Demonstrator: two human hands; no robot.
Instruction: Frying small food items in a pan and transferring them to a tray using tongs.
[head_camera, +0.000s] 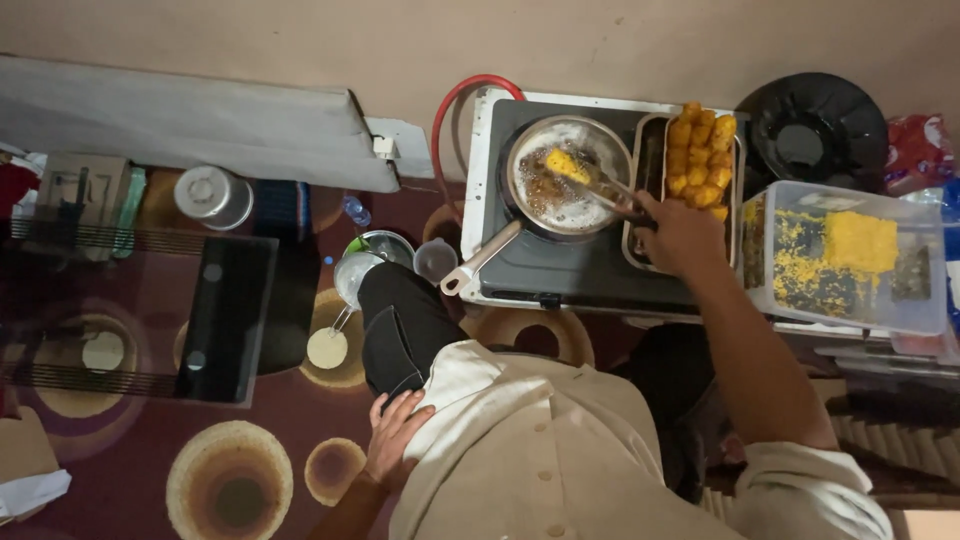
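My right hand (680, 232) grips metal tongs (608, 192) that pinch a yellow breaded piece (566, 164) over bubbling oil in a frying pan (520, 150). The pan stands on a grey stove (560, 270) on the floor, its handle pointing toward me. Just right of the pan, a metal tray (648, 135) holds several fried golden pieces (700, 155). My left hand (393, 438) rests flat on my thigh, fingers spread, holding nothing.
A clear plastic box (850, 255) with yellow crumbs stands right of the stove, a black round object (818, 130) behind it. A red hose (455, 110) loops off the stove's left. Cups, bowls and a glass-topped low table (140, 310) crowd the patterned carpet (230, 480) at left.
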